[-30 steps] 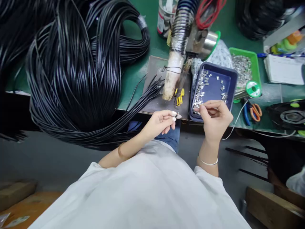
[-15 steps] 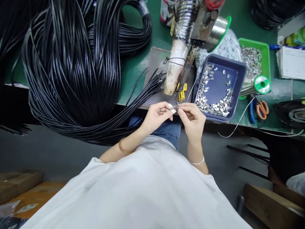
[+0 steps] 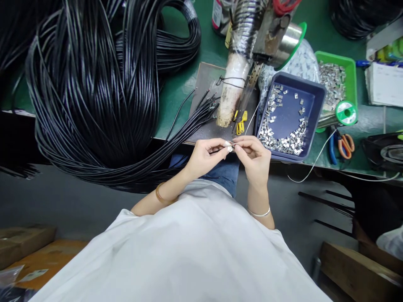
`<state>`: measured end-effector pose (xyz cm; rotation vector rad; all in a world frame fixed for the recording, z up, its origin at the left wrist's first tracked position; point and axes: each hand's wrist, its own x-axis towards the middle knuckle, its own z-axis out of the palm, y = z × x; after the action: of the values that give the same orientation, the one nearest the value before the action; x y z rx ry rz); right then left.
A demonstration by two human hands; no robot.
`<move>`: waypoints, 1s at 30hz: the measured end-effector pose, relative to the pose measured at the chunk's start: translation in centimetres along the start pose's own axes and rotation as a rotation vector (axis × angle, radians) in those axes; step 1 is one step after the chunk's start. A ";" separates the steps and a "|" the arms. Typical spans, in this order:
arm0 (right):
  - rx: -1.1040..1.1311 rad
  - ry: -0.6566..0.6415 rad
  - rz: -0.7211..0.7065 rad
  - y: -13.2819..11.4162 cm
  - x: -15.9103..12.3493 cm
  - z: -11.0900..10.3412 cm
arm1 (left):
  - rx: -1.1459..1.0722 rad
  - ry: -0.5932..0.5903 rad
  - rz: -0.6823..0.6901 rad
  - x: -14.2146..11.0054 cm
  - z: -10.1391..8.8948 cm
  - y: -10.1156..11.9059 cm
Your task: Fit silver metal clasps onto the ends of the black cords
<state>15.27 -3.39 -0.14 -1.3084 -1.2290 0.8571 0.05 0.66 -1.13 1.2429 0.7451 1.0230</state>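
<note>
Above my lap, at the table's front edge, my two hands meet fingertip to fingertip. My left hand (image 3: 206,154) is closed in a pinch on the end of a thin black cable, mostly hidden by the fingers. Thumb and forefinger of my right hand (image 3: 254,157) pinch a small metal connector against that end; the fingers cover most of it. Right of my right hand stands a blue tray (image 3: 285,115) with many small metal connectors (image 3: 291,141). Left of my hands, a bundle of black cables (image 3: 192,121) with stripped ends lies across a dark board (image 3: 204,133).
A white-wrapped hose (image 3: 228,96) and a perforated metal tool (image 3: 252,82) hang over the board near yellow clips (image 3: 241,123). Big black cable coils (image 3: 94,92) fill the left. At right are a green tray (image 3: 349,67), a solder spool (image 3: 346,112) and orange-handled pliers (image 3: 344,146).
My right hand has come left from the blue tray to meet my left hand. Over the last half second both hands have stayed together with only slight finger movement.
</note>
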 end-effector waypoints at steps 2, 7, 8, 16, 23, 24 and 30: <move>0.033 -0.034 0.021 0.2 0.1 -0.2 | 0.069 -0.023 0.022 -0.1 -0.2 0.3; 0.012 -0.108 0.020 -0.1 0.2 -1.0 | 0.298 -0.063 0.146 -0.2 -0.7 0.8; -0.030 -0.120 0.003 -0.3 0.2 -1.2 | 0.353 -0.074 0.180 -0.2 -0.8 0.8; -0.321 -0.199 -0.092 -1.7 -0.2 -1.6 | 0.646 -0.100 0.365 -0.9 -0.4 0.2; -0.245 0.132 -0.184 -1.0 -1.1 1.3 | -0.187 -0.053 -0.159 -0.9 0.7 1.1; -0.226 0.163 -0.193 -0.9 -1.1 1.4 | -0.237 -0.052 -0.193 -0.7 0.6 1.2; -0.277 0.299 -0.434 -0.4 -0.9 1.0 | -0.274 0.084 -0.218 0.5 0.3 1.2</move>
<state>14.10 -4.06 0.01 -1.2622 -1.3508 0.1787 0.26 1.06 0.11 0.8680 0.7593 0.9648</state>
